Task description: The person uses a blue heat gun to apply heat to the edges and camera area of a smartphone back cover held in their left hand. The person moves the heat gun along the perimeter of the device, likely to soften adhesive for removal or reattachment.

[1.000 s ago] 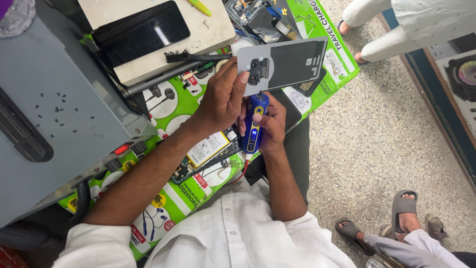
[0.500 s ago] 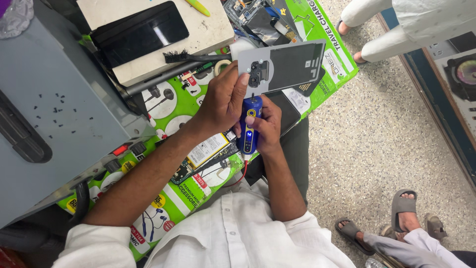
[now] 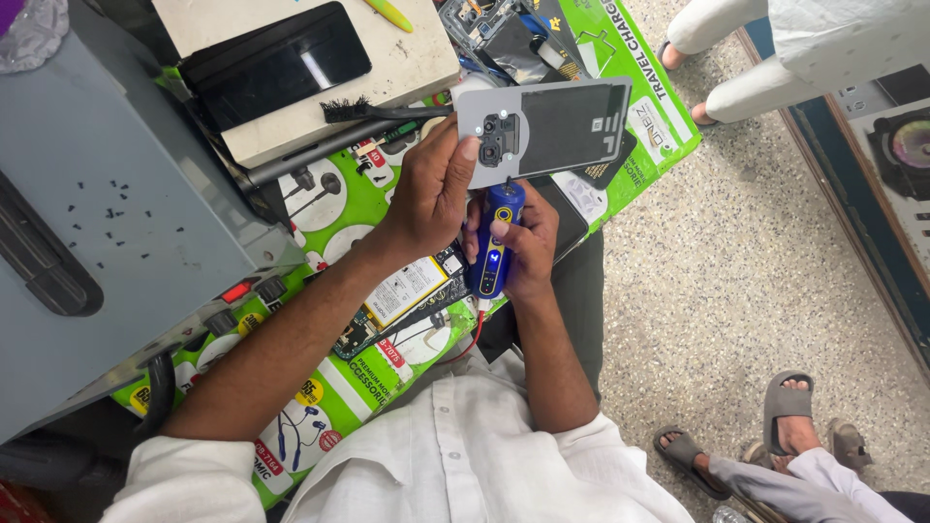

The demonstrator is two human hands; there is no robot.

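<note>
My left hand [image 3: 433, 189] grips a grey phone back cover [image 3: 544, 128] by its camera end and holds it up over the green bench mat [image 3: 334, 392]. My right hand [image 3: 528, 247] is wrapped around a small blue electric tool [image 3: 494, 239] with a yellow button, its tip touching the lower edge of the cover. Below my hands lies an opened phone [image 3: 399, 298] with its battery and circuit board showing.
A grey machine [image 3: 92, 228] fills the left. A black brush [image 3: 383, 109] and a dark phone screen [image 3: 276, 63] rest on a beige block. More phone parts [image 3: 494, 24] lie at the top. Other people's legs [image 3: 736, 58] and sandalled feet [image 3: 775, 436] stand on the speckled floor.
Both hands with the cover and the blue tool have shifted slightly; the tool tip stays against the cover's lower edge.
</note>
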